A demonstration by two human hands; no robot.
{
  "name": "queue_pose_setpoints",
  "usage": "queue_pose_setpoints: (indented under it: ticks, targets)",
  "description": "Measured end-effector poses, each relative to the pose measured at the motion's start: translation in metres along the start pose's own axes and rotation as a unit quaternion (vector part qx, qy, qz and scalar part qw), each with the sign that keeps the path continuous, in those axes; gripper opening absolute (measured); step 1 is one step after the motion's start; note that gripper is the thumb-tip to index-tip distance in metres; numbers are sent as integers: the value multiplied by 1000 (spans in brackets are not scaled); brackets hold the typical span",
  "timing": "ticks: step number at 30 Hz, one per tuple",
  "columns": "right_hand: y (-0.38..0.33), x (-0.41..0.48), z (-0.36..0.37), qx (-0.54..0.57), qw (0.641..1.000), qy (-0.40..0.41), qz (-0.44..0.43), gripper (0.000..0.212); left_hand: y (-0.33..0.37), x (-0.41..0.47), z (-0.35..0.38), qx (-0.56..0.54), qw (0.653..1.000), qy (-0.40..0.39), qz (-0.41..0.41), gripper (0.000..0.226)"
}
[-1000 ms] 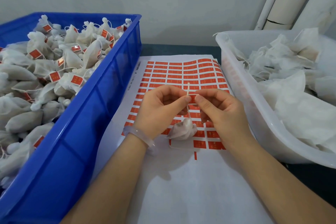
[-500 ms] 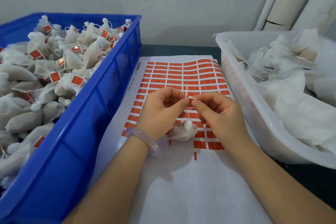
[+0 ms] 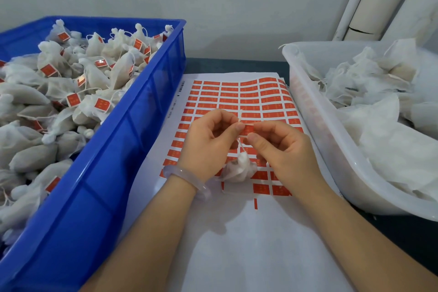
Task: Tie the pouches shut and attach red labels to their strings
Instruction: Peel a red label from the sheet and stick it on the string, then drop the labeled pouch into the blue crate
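Observation:
A small white pouch [image 3: 239,169] hangs below my fingers, its tied neck up and its string [image 3: 240,143] running to my fingertips. My left hand [image 3: 208,142] pinches the string at its top. My right hand [image 3: 282,147] pinches a red label [image 3: 247,128] held against that string between thumb and forefinger. Both hands hover over the white sheet of red labels [image 3: 237,97], whose near rows are partly peeled away.
A blue crate [image 3: 123,149] on the left holds several tied pouches with red labels. A translucent white bin [image 3: 315,130] on the right holds several loose, unlabelled pouches. A grey wall and white pipes [image 3: 369,7] stand behind.
The label and string went from upright to held flat between both hands' fingertips. My hands shifted slightly down and closer together; the pouch stays hanging below them.

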State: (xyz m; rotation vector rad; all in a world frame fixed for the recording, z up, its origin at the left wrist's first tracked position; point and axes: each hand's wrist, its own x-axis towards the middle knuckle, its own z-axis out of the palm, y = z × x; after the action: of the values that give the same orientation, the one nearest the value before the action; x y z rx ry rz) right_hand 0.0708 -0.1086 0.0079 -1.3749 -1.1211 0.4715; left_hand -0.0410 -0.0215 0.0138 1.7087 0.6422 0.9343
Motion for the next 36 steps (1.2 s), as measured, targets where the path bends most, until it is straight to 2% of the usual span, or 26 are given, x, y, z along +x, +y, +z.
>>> queue_pose_setpoints:
  ticks: [3, 8, 15, 21, 27, 32, 36]
  targets:
    - [-1, 0, 1, 15, 999, -31, 20, 31, 2, 1, -2, -42, 999, 18, 1, 9]
    - [1, -3, 4, -56, 992, -117, 3, 33, 1, 2, -3, -70, 996, 52, -30, 5]
    - [8, -4, 4, -116, 988, -103, -9, 33, 3, 2, -6, -116, 988, 71, -68, 20]
    - [9, -5, 4, -152, 981, -120, -12, 24, 2, 2, -10, -123, 988, 84, -48, 5]
    - [10, -4, 2, -186, 971, -147, -18, 29, 0, 3, -13, -164, 982, 80, -49, 7]
    - [15, -5, 3, -192, 973, -119, -38, 18, -5, 7, -9, -196, 968, 103, -120, 27]
    - [0, -5, 11, -143, 987, -49, -63, 11, -7, 14, -15, -215, 948, 140, -189, 38]
